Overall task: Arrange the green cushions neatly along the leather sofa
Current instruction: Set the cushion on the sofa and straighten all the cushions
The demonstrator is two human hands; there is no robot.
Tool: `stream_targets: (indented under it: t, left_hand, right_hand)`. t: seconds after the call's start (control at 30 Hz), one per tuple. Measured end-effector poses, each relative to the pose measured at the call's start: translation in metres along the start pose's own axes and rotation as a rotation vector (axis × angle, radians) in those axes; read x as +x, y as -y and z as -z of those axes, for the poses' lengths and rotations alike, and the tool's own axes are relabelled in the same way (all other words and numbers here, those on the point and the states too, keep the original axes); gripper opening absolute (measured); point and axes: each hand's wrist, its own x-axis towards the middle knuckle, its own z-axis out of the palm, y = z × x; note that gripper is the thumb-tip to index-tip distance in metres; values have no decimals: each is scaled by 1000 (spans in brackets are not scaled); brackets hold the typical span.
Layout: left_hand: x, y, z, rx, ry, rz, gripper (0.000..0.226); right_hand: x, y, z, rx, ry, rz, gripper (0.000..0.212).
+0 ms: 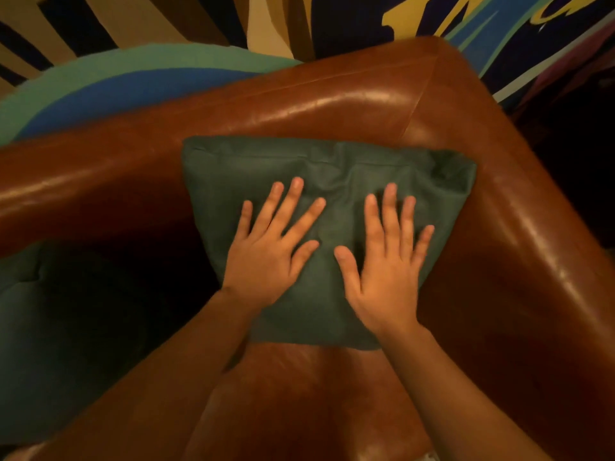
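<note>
Against the leather sofa (332,104) corner, green cushion (332,168) under flat, spread left hand (269,247) and right hand (386,261).

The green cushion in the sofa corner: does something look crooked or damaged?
No damage shows. The green cushion leans in the corner of the leather sofa, creased near its top right. Left hand and right hand press flat on it.
</note>
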Motion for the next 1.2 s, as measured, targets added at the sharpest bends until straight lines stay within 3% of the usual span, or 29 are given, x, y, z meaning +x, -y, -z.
stream_targets:
  t: [0.13, 0.27, 0.43, 0.67, 0.73, 0.83, 0.97, 1.07, 1.2]
  left_hand:
    - [3, -3, -23, 49, 4, 40, 58]
    - [-2, -8, 14, -72, -29, 34, 56]
    - [-26, 0, 38, -196, -113, 160, 59]
    - [10, 14, -31, -35, 12, 203, 63]
    - [5, 13, -31, -34, 25, 206, 62]
    - [3, 15, -10, -72, 5, 207, 61]
    - [-24, 8, 20, -245, -139, 185, 55]
    - [-84, -17, 6, -332, -63, 116, 57]
    - [-105, -26, -65, -173, 26, 29, 62]
  right_hand:
    - [-13, -5, 11, -34, -155, -42, 72]
    - [29, -25, -26, -153, 8, -67, 70]
    - [28, -27, -45, -154, 43, -60, 69]
    - [-7, 5, 1, 99, -230, -96, 71]
    - [-15, 17, -5, 93, -190, -13, 68]
    - [2, 18, -37, -134, -23, 24, 68]
    - [11, 10, -69, -200, 49, -10, 69]
    - [9, 10, -69, -118, 37, -8, 69]
    - [-7, 5, -39, 190, -56, 20, 67]
